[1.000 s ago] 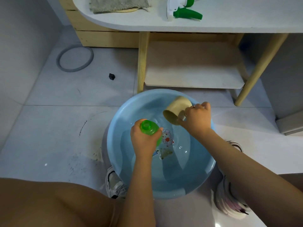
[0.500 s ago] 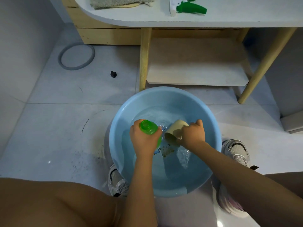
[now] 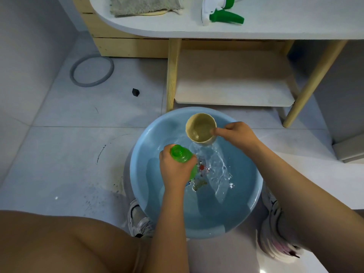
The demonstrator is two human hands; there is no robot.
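Up out of the water comes the tan cup (image 3: 201, 128). Half a second ago my right hand (image 3: 236, 134) had it low in the blue basin (image 3: 253, 196), and now I hold it high over the basin's far edge. Its mouth faces up and there is water inside. Water runs down from the cup and splashes near the middle of the basin. My right fingers (image 3: 218, 131) pinch the cup's rim on its right side.

My left hand (image 3: 174, 171) has stayed over the middle of the basin, with its fingers wrapped tight round the green bottle (image 3: 182, 155). The bottle's open top points up, just left of the falling water.

The basin sits on the floor between my two shoes (image 3: 137, 219). Behind it is the white surface (image 3: 285, 26), with a grey cloth (image 3: 143, 5) and a spray bottle (image 3: 222, 14) near its front edge.
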